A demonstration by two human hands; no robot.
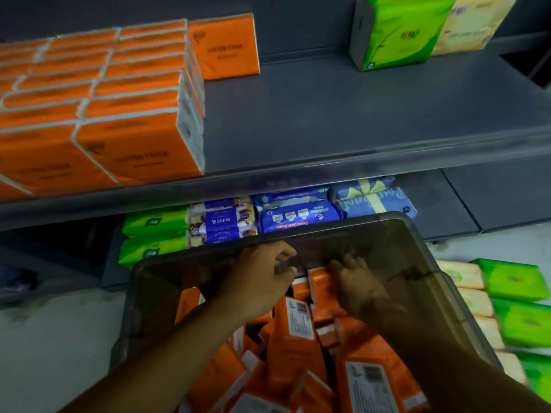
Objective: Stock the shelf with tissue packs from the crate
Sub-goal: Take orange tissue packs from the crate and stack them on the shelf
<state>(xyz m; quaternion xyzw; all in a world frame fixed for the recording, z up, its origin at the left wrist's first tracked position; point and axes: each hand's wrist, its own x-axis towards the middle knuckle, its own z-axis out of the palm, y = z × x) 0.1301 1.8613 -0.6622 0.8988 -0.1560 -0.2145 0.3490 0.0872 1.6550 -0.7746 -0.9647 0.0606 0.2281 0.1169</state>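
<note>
At far edge of crate, right hand grip curls round orange pack, likely for shelf; left hand grip unclear

On the grey shelf we see stacked tissue packs in bright orange, with white edges and dark lettering. Behind stand a lime-green pack and a pale yellow pack. The lower shelf, also grey, shows green packs, a purple-and-white pack with brown and yellow motifs, a dark blue pack with white icons, and a light blue pack with a yellow ribbon pattern. The crate is smoky, translucent grey-brown. Its loose packs are orange with white label panels and black barcodes.
</note>
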